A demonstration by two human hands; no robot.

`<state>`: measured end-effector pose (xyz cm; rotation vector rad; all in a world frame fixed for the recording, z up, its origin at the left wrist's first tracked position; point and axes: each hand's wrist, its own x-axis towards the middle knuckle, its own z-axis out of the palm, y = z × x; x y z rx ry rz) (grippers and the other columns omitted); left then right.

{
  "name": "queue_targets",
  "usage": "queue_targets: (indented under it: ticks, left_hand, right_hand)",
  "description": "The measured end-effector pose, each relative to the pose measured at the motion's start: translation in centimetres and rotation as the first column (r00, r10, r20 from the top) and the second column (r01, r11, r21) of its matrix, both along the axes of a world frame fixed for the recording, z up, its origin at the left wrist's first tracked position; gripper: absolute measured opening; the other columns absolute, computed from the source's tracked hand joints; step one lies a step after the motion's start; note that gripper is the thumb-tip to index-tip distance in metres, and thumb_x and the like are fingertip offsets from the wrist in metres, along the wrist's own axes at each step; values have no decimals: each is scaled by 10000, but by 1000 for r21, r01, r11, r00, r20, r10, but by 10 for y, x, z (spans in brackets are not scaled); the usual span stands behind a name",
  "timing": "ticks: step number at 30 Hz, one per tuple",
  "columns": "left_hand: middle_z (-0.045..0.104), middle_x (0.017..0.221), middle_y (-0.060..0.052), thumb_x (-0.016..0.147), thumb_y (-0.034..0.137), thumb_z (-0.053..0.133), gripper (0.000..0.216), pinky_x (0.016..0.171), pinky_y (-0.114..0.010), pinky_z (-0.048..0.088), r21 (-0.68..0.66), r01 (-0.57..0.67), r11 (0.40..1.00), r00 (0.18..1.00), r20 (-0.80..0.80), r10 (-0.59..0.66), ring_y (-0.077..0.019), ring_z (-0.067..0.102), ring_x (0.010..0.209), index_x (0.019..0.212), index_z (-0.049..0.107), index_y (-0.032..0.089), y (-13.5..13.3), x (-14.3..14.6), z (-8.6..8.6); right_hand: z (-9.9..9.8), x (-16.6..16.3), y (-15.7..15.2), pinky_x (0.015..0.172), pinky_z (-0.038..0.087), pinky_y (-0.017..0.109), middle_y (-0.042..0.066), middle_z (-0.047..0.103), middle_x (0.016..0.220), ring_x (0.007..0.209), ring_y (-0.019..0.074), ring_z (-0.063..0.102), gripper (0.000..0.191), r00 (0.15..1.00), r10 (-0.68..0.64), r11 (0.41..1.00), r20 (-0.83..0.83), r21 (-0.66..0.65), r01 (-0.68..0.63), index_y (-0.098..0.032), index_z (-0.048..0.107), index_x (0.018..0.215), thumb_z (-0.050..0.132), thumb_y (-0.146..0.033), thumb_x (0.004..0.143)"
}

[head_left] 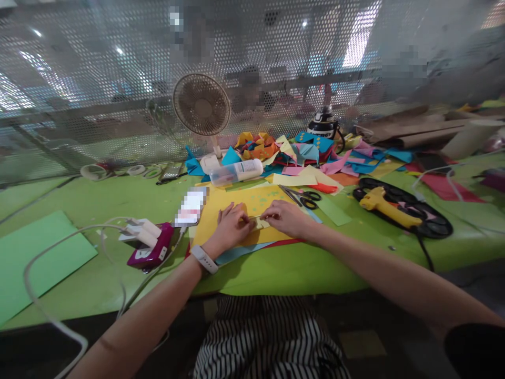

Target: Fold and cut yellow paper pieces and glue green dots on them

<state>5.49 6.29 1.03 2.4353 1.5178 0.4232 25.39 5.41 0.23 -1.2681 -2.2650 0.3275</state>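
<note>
Over a yellow sheet of paper [215, 205], my left hand [233, 225] and my right hand [287, 217] face each other with fingertips pinched. Between them is a small pale yellow paper strip [260, 223], each hand gripping one end. Its exact shape is partly hidden by the fingers. Blue and red sheets stick out under the yellow one along its near edge. Tiny green paper bits [265, 198] lie just beyond my fingers. Black-handled scissors [305, 199] rest beside my right hand, blades pointing away to the left.
Left of the sheet are a phone [192, 206] and a purple power block [152, 252] with cables. A yellow glue gun [389, 208] lies on a black tray at right. Behind stand a bottle [236, 172], a fan [202, 104] and piled coloured paper scraps [335, 164].
</note>
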Motion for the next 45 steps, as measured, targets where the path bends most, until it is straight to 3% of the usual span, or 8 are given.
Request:
queue_targets:
  ticks: [25, 45]
  left_hand:
    - [440, 1327, -46, 781, 488, 482, 265, 1026, -578, 105, 66, 5, 998, 1000, 15, -6, -301, 240, 1298, 753, 547, 233, 4, -1, -11]
    - [479, 1288, -38, 784, 457, 491, 233, 1030, -572, 114, 72, 7, 997, 1000, 25, -9, -301, 258, 1293, 740, 541, 234, 4, -1, -12]
  right_hand:
    - [-2, 1, 2, 721, 389, 252, 31, 616, 801, 794, 153, 552, 249, 1000, 15, 1000, 17, 17, -15, -227, 697, 902, 495, -137, 784]
    - [1, 0, -3, 707, 389, 252, 34, 618, 790, 775, 154, 545, 224, 999, 41, 998, -31, 52, -39, -223, 692, 926, 517, -179, 794]
